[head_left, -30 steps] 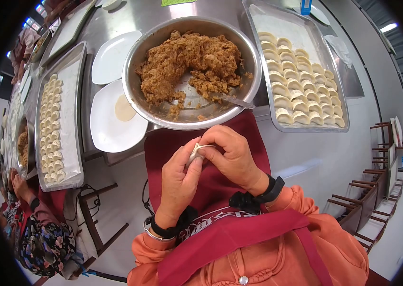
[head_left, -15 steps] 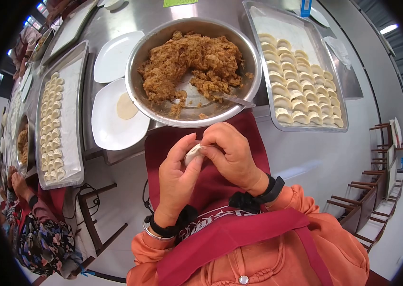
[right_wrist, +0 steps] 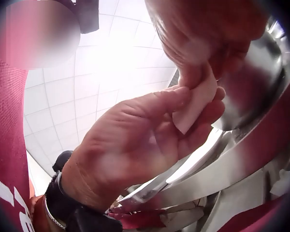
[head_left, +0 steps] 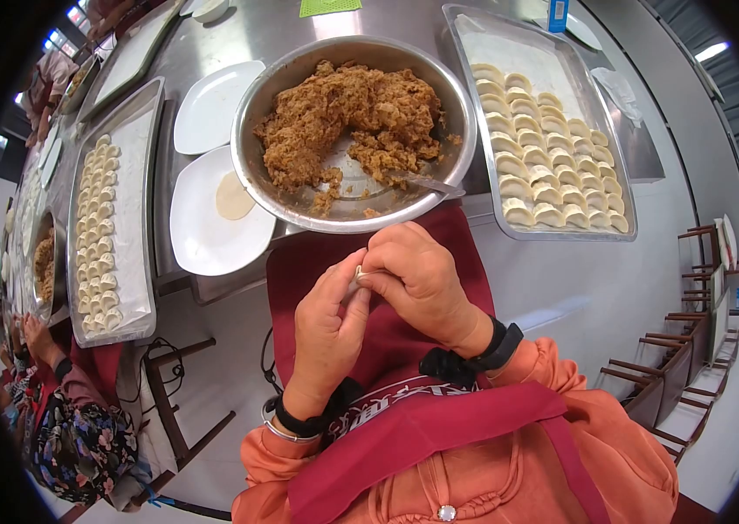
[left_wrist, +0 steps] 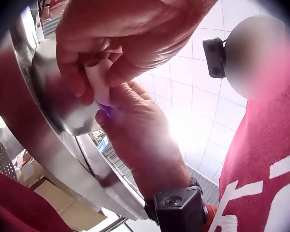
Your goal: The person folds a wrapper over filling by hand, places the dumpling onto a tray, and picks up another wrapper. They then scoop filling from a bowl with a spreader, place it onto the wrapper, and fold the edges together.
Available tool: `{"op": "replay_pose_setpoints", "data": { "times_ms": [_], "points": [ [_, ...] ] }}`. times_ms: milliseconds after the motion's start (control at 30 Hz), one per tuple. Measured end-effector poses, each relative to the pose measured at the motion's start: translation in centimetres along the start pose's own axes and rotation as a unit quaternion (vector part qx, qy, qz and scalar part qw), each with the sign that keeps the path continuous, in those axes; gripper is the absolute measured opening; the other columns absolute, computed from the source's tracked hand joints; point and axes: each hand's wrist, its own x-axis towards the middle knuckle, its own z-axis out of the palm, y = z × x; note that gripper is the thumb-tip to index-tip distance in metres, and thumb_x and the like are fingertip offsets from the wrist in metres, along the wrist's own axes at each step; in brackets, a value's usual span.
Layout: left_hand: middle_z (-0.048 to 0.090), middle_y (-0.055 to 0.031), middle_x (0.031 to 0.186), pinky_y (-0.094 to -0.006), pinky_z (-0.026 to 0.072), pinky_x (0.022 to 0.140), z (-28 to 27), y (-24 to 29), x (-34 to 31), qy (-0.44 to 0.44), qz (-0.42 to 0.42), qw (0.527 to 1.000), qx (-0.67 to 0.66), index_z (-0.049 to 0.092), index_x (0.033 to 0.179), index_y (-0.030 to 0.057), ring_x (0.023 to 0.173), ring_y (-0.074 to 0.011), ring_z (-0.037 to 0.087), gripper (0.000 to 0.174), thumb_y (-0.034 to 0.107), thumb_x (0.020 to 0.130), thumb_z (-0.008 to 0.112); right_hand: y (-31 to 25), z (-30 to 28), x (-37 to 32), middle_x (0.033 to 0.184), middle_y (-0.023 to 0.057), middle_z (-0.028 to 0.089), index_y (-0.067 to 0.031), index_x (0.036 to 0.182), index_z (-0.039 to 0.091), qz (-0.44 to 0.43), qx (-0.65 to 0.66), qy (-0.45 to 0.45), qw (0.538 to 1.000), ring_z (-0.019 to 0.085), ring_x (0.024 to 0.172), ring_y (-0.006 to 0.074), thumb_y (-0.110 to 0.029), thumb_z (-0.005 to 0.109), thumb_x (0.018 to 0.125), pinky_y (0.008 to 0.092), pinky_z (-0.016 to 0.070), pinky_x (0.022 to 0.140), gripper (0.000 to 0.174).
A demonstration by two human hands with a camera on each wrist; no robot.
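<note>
A folded dumpling (head_left: pixel 357 278) is held between both hands in front of the apron, mostly covered by fingers in the head view. My left hand (head_left: pixel 327 319) grips its left side, thumb on the near face and fingers behind. With thumb and curled index finger, my right hand (head_left: pixel 426 284) pinches the dough edge at the right. In the left wrist view the pale dumpling (left_wrist: pixel 99 82) spans the two sets of fingers. From the right wrist, its smooth white side (right_wrist: pixel 197 106) shows between the left thumb and fingers.
A steel bowl (head_left: pixel 247 175) of brown filling stands just beyond the hands, a utensil handle over its rim. One round wrapper (head_left: pixel 234 196) lies on a white plate (head_left: pixel 199 240). Trays of dumplings flank the bowl, right (head_left: pixel 553 234) and left (head_left: pixel 138 262). Another person's hand (head_left: pixel 37 336) is at far left.
My left fingers have drawn in over the dumpling, so less of it shows than half a second ago. The right hand keeps pinching its edge with little movement.
</note>
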Motion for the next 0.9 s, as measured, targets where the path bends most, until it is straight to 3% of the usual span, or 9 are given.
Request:
{"op": "replay_pose_setpoints", "data": {
  "times_ms": [33, 267, 367, 433, 633, 767, 867, 900],
  "points": [
    [0.059, -0.0081, 0.103, -0.0214, 0.0452, 0.075, -0.04, -0.02, 0.02, -0.007, 0.009, 1.000, 0.013, 0.050, 0.119, 0.0007, 0.089, -0.0092, 0.055, 0.037, -0.002, 0.083, 0.051, -0.04, -0.03, 0.01, 0.077, 0.0072, 0.055, -0.0060, 0.075, 0.056, -0.007, -0.017, -0.002, 1.000, 0.053, 0.073, 0.0266, -0.005, 0.066, 0.065, 0.0343, 0.0443, 0.061, 0.014],
    [0.056, -0.0105, 0.109, -0.0214, 0.0456, 0.074, 0.03, 0.08, -0.16, 0.001, -0.054, 0.998, -0.029, 0.040, 0.127, -0.0009, 0.087, -0.0101, 0.055, 0.045, -0.002, 0.083, 0.051, -0.33, 0.29, 0.17, 0.077, 0.0063, 0.055, -0.0065, 0.076, 0.057, -0.015, -0.028, 0.026, 0.999, 0.053, 0.072, 0.0264, -0.005, 0.065, 0.065, 0.0348, 0.0445, 0.061, 0.014],
    [0.055, -0.0108, 0.112, -0.0214, 0.0461, 0.072, 0.02, 0.03, -0.19, -0.007, -0.050, 0.998, -0.040, 0.036, 0.129, -0.0009, 0.086, -0.0097, 0.054, 0.048, -0.002, 0.083, 0.051, 0.00, 0.05, -0.10, 0.078, 0.0062, 0.055, -0.0065, 0.076, 0.057, -0.044, -0.042, -0.008, 0.998, 0.053, 0.073, 0.0260, -0.005, 0.065, 0.065, 0.0345, 0.0447, 0.061, 0.014],
    [0.060, -0.0128, 0.104, -0.0261, 0.0483, 0.078, 0.16, 0.31, -0.15, 0.011, -0.068, 0.992, -0.106, 0.043, 0.124, 0.0016, 0.089, -0.0147, 0.059, 0.044, 0.000, 0.082, 0.055, 0.03, 0.03, -0.18, 0.077, 0.0062, 0.056, -0.0064, 0.076, 0.057, -0.036, -0.026, 0.008, 0.999, 0.053, 0.072, 0.0257, -0.004, 0.065, 0.065, 0.0341, 0.0449, 0.060, 0.014],
    [0.054, -0.0117, 0.111, -0.0265, 0.0466, 0.085, -0.18, 0.61, -0.06, -0.011, -0.169, 0.939, -0.298, 0.042, 0.124, -0.0030, 0.100, -0.0163, 0.054, 0.039, 0.000, 0.085, 0.051, 0.27, -0.06, -0.21, 0.074, 0.0066, 0.056, -0.0055, 0.076, 0.057, 0.027, 0.026, 0.034, 0.999, 0.053, 0.070, 0.0259, -0.005, 0.067, 0.066, 0.0341, 0.0442, 0.059, 0.015],
    [0.054, -0.0107, 0.110, -0.0259, 0.0462, 0.085, 0.21, 0.08, -0.07, 0.008, -0.156, 0.939, -0.306, 0.043, 0.122, -0.0044, 0.098, -0.0155, 0.055, 0.037, -0.001, 0.086, 0.049, -0.20, -0.09, -0.11, 0.075, 0.0065, 0.056, -0.0054, 0.076, 0.057, 0.053, 0.035, 0.028, 0.998, 0.053, 0.070, 0.0260, -0.006, 0.067, 0.066, 0.0340, 0.0440, 0.059, 0.015],
    [0.057, -0.0100, 0.107, -0.0254, 0.0472, 0.082, 0.12, -0.08, -0.28, 0.012, -0.158, 0.959, -0.236, 0.048, 0.119, -0.0029, 0.095, -0.0139, 0.056, 0.034, -0.002, 0.085, 0.050, 0.16, 0.09, -0.17, 0.074, 0.0060, 0.055, -0.0059, 0.076, 0.057, 0.009, 0.000, 0.017, 1.000, 0.053, 0.070, 0.0254, -0.006, 0.067, 0.066, 0.0335, 0.0442, 0.059, 0.015],
    [0.058, -0.0074, 0.104, -0.0226, 0.0467, 0.078, 0.15, -0.17, -0.34, 0.010, -0.122, 0.980, -0.158, 0.049, 0.119, -0.0012, 0.091, -0.0114, 0.056, 0.034, -0.001, 0.085, 0.051, 0.07, 0.06, -0.15, 0.074, 0.0056, 0.055, -0.0061, 0.076, 0.057, 0.000, -0.021, 0.009, 1.000, 0.053, 0.070, 0.0250, -0.006, 0.067, 0.065, 0.0333, 0.0443, 0.059, 0.015]
  ]
}}
